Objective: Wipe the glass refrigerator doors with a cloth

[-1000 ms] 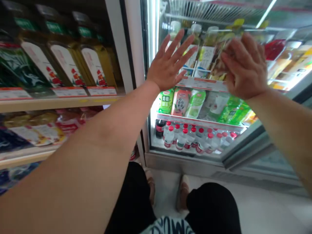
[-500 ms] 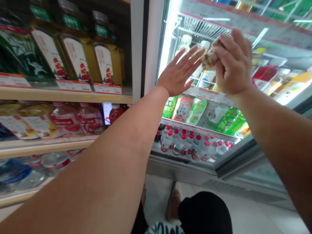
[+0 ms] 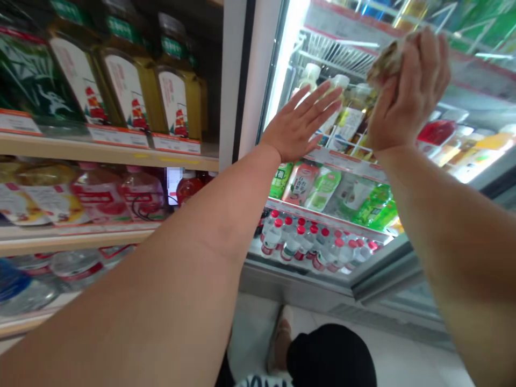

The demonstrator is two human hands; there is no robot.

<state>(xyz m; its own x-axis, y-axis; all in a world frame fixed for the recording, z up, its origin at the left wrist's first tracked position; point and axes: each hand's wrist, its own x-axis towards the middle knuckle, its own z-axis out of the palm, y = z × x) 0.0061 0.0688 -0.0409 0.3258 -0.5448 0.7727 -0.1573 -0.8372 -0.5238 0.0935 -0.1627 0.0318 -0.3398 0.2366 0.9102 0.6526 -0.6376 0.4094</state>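
Note:
My left hand (image 3: 300,126) is stretched out flat with its fingers spread against the glass door (image 3: 403,215) of a lit drinks fridge, and it holds nothing. My right hand (image 3: 407,91) is raised higher on the same glass, closed round a crumpled beige cloth (image 3: 387,56) pressed to the pane near the top shelf. Behind the glass stand pale bottles (image 3: 310,75) level with my hands.
Fridge shelves hold green and pink cartons (image 3: 300,183) and several red-capped water bottles (image 3: 290,239). To the left, open shelves (image 3: 108,156) carry large oil bottles (image 3: 177,97), red drink bottles and water bottles. My feet and dark trousers (image 3: 330,355) show on the pale floor below.
My right hand has bunched the cloth and carried it upward along the glass. My left hand stays flat on the door. The view has shifted slightly up and to the left.

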